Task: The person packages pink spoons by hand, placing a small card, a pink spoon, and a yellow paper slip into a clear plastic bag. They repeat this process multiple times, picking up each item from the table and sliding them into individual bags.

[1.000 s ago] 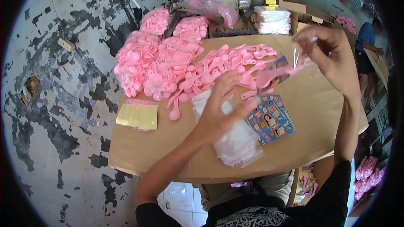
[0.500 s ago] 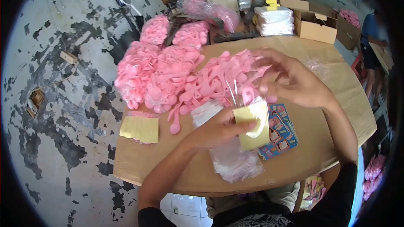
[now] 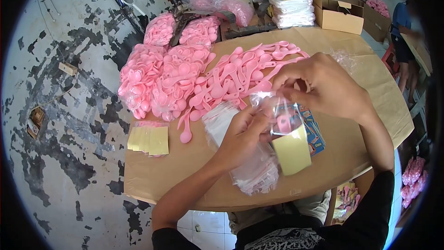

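My left hand (image 3: 245, 134) and right hand (image 3: 323, 85) pinch the clear plastic bag (image 3: 287, 134), maybe to steady it, toward the bench's (image 3: 189, 185) front edge.

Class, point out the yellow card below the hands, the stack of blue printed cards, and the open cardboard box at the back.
Yellow card (image 3: 292, 153): head view, middle of its face.
Stack of blue printed cards (image 3: 314, 135): head view, uncovered right part.
Open cardboard box (image 3: 340, 21): head view, front wall.

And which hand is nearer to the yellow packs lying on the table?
The left. The left hand is to the right of the yellow packs, not touching them; the right hand is farther right and farther from the body.
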{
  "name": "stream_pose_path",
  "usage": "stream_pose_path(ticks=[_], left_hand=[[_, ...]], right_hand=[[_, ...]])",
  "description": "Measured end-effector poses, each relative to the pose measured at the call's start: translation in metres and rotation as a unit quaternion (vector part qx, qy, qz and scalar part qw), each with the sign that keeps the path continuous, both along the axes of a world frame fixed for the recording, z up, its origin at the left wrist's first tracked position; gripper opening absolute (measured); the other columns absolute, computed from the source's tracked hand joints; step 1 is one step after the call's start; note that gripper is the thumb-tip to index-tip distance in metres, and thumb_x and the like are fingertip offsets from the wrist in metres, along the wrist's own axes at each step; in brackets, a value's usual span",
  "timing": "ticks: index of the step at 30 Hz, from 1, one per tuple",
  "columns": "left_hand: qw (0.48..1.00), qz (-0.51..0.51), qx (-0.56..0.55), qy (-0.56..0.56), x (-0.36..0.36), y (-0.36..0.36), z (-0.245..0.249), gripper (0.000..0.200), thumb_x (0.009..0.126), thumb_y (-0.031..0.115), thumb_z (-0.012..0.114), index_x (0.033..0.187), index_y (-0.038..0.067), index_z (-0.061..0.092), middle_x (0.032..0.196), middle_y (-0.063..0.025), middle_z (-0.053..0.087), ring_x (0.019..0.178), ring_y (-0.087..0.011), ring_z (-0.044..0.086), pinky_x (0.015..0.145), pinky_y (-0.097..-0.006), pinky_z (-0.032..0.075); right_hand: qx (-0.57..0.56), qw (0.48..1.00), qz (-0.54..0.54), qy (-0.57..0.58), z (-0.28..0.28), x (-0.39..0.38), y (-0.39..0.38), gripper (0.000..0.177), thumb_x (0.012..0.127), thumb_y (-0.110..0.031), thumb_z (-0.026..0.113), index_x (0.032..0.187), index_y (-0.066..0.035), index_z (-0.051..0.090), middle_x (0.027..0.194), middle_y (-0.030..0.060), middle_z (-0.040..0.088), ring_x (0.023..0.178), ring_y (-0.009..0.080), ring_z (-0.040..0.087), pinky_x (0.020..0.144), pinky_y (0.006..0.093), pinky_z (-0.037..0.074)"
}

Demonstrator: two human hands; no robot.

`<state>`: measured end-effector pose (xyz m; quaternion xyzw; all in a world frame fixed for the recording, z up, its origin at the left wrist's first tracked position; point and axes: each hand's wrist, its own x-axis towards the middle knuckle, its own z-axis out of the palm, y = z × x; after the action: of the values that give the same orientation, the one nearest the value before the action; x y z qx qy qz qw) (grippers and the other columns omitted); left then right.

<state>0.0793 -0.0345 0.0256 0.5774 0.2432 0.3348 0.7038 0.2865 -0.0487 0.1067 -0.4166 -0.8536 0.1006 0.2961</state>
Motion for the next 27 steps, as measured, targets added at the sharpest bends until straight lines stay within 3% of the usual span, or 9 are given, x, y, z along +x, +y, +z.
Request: stream_pose_path(ticks=[1,4,7,10,13,17,20,23,27], left_hand=[[1.0,0.013,-0.005,0.001,0.001,-0.001,0.001,0.036,0.103,0.026,0.043,0.131,0.003,0.047,0.129,-0.0114,0.057,0.104,-0.0135,0.061,0.086,-0.0281,0.053],[0.997,-0.03,-0.005,-0.072,0.003,0.0,0.004,0.034,0.103,0.021,0.044,0.131,0.001,0.047,0.125,-0.01,0.058,0.101,-0.013,0.062,0.085,-0.0271,0.053],[0.999,0.012,0.036,-0.023,0.002,0.0,-0.001,0.034,0.103,0.018,0.043,0.131,-0.001,0.047,0.12,-0.0089,0.059,0.102,-0.0129,0.061,0.085,-0.0266,0.054],[0.999,-0.027,0.039,0.012,0.0,-0.004,0.002,0.038,0.103,0.02,0.042,0.137,0.003,0.043,0.126,-0.0091,0.058,0.102,-0.0178,0.065,0.084,-0.0305,0.055],[0.998,-0.043,0.048,0.019,0.005,-0.007,-0.006,0.034,0.103,0.02,0.043,0.133,0.004,0.046,0.12,-0.0072,0.061,0.097,-0.0167,0.067,0.079,-0.0268,0.055],[0.995,-0.06,0.063,0.044,0.009,-0.009,-0.017,0.033,0.102,0.019,0.047,0.132,0.005,0.048,0.108,-0.0043,0.063,0.091,-0.0112,0.067,0.068,-0.0212,0.049],[0.989,-0.07,0.059,0.12,0.006,-0.006,-0.023,0.034,0.101,0.02,0.049,0.131,0.004,0.049,0.102,-0.0028,0.064,0.086,-0.0087,0.066,0.066,-0.0208,0.048],[0.993,-0.06,0.033,0.091,0.011,-0.016,-0.006,0.027,0.1,0.011,0.047,0.12,-0.006,0.052,0.098,-0.0057,0.063,0.086,-0.0075,0.059,0.076,-0.024,0.05],[0.988,-0.067,0.082,0.11,0.01,-0.012,-0.015,0.026,0.099,0.01,0.047,0.119,-0.005,0.053,0.097,-0.0058,0.062,0.085,-0.0073,0.058,0.074,-0.0246,0.05]], right_hand=[[0.036,0.999,-0.014,0.003,-0.001,0.001,0.001,0.012,0.08,-0.005,0.066,0.092,-0.005,0.065,0.075,0.012,0.065,0.066,0.0254,0.065,0.063,0.0353,0.051],[-0.005,1.0,-0.012,-0.001,0.004,0.0,-0.001,0.012,0.079,-0.006,0.067,0.09,-0.006,0.063,0.08,0.0097,0.064,0.074,0.027,0.063,0.067,0.0371,0.05],[0.213,0.977,-0.01,-0.007,-0.015,-0.002,0.008,0.013,0.078,-0.008,0.068,0.09,-0.007,0.063,0.084,0.0082,0.062,0.083,0.0274,0.06,0.073,0.0383,0.049],[0.173,0.984,0.046,-0.001,-0.016,-0.004,0.002,0.017,0.077,-0.013,0.071,0.092,-0.008,0.066,0.085,0.0069,0.061,0.087,0.0279,0.058,0.077,0.04,0.048],[0.2,0.977,0.027,-0.065,-0.029,-0.004,-0.008,0.02,0.076,-0.016,0.072,0.094,-0.008,0.069,0.086,0.0069,0.063,0.088,0.027,0.059,0.078,0.0393,0.049],[0.156,0.984,0.03,-0.08,-0.039,0.003,-0.012,0.019,0.075,-0.019,0.072,0.09,-0.008,0.071,0.086,0.0067,0.067,0.091,0.0261,0.061,0.081,0.0378,0.05],[0.153,0.982,0.024,-0.111,-0.042,0.005,-0.015,0.018,0.073,-0.018,0.071,0.087,-0.006,0.072,0.085,0.0069,0.068,0.092,0.0258,0.061,0.083,0.0371,0.05],[0.155,0.98,0.018,-0.121,-0.044,0.006,-0.017,0.019,0.071,-0.017,0.07,0.085,-0.006,0.072,0.084,0.0069,0.068,0.09,0.0255,0.061,0.082,0.037,0.051],[0.181,0.975,0.017,-0.129,-0.044,0.005,-0.017,0.017,0.069,-0.017,0.07,0.081,-0.005,0.07,0.078,0.0065,0.066,0.084,0.025,0.061,0.079,0.0372,0.051]])
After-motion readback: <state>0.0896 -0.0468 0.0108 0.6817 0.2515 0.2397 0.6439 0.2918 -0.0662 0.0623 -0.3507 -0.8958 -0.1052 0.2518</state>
